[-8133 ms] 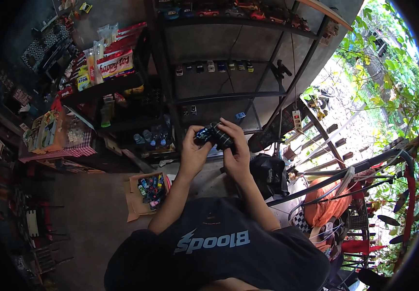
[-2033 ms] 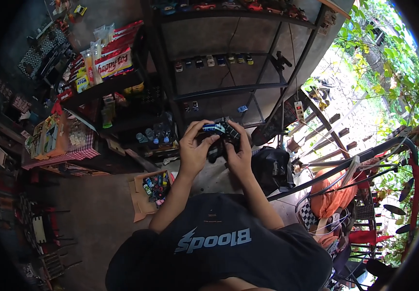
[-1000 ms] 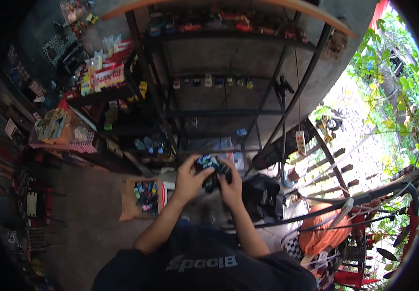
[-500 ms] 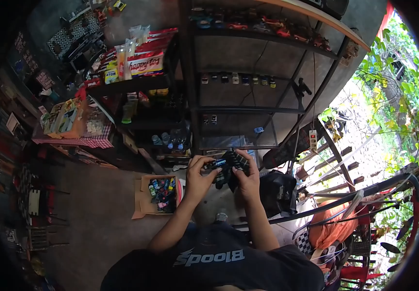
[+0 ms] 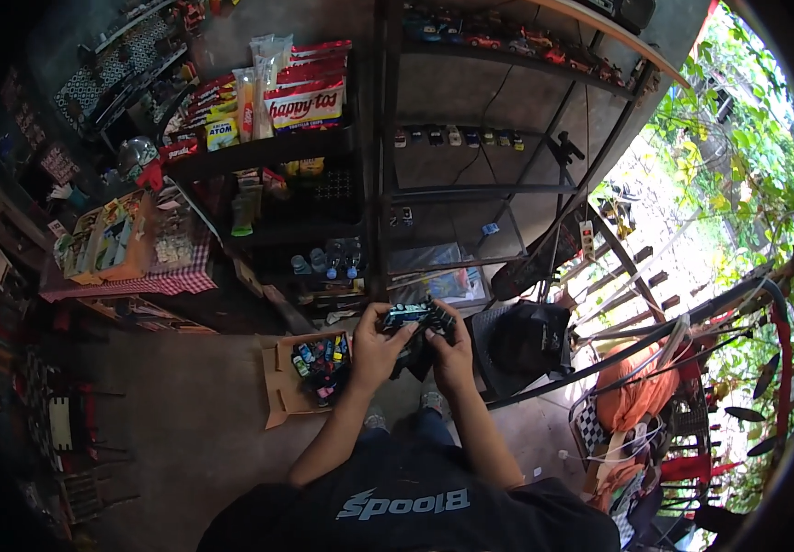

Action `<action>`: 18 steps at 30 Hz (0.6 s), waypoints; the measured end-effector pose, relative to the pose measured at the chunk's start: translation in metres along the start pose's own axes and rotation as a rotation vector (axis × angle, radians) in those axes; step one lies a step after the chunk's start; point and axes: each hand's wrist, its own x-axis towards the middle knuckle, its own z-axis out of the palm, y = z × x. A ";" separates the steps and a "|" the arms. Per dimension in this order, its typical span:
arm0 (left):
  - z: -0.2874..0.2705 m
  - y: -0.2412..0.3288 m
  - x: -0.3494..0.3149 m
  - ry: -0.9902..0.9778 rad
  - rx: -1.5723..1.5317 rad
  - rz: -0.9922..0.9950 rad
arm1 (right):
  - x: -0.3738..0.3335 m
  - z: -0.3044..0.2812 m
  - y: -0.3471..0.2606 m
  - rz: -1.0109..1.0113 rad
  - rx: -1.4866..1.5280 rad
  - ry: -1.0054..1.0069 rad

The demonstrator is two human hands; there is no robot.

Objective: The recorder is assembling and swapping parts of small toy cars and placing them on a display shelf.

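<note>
Held up at centre, in front of the dark shirt and near one another: both hands, closed rather than spread. Pinched in the left hand, between thumb and bent fingers: a small dark toy car with pale patches, tilted toward the head. Gripped in the right hand, thumb on the near side and fingers curled behind: a dark thing just beside the car — kind too shaded to tell, as is any contact between the two. Below, at floor level: a pair of shoes. Left of the left forearm, on the floor: an open cardboard box, flap turned outward, with a heap of small coloured toys inside. Beyond the hands: a black metal rack, bearing a row of little cars on its middle shelf and a pale blue car lower down. Farther left: snack packets on a dark stand, then a desk under red checked cloth. To the right: a black bag — and, farther out, an orange bundle.
</note>
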 end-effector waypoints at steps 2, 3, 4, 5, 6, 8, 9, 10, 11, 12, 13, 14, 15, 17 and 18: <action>-0.004 0.001 -0.004 -0.034 0.069 -0.003 | -0.007 0.011 -0.006 -0.023 0.002 0.057; -0.007 0.001 -0.006 -0.058 0.137 0.006 | -0.010 0.014 -0.009 -0.048 0.002 0.099; -0.011 0.002 -0.006 -0.061 0.246 0.018 | -0.012 0.012 -0.010 -0.046 -0.018 0.097; -0.014 0.006 -0.006 -0.064 0.245 0.013 | -0.014 0.013 -0.014 -0.045 -0.020 0.102; -0.017 0.012 -0.006 -0.093 0.379 0.140 | -0.017 0.016 -0.020 -0.070 -0.059 0.093; -0.017 0.027 -0.006 -0.119 0.591 0.290 | -0.017 0.020 -0.028 -0.145 -0.098 0.052; -0.018 0.028 -0.006 -0.113 0.592 0.290 | -0.017 0.023 -0.032 -0.142 -0.098 0.046; -0.020 0.030 -0.008 -0.096 0.622 0.318 | -0.018 0.028 -0.036 -0.228 -0.221 -0.003; -0.022 0.032 -0.009 -0.078 0.652 0.346 | -0.018 0.032 -0.037 -0.315 -0.343 -0.055; -0.023 0.035 -0.007 -0.047 0.627 0.348 | -0.013 0.034 -0.033 -0.420 -0.454 -0.104; -0.026 0.036 -0.007 -0.036 0.631 0.350 | -0.012 0.037 -0.030 -0.419 -0.450 -0.116; -0.032 0.034 -0.006 -0.042 0.565 0.274 | -0.011 0.043 -0.026 -0.524 -0.540 -0.136; -0.037 0.035 -0.006 -0.048 0.497 0.200 | -0.011 0.048 -0.021 -0.630 -0.629 -0.155; -0.040 0.040 -0.006 -0.052 0.503 0.230 | -0.006 0.045 -0.002 -0.649 -0.663 -0.177; -0.037 0.047 -0.008 -0.050 0.502 0.208 | -0.003 0.039 0.010 -0.625 -0.641 -0.167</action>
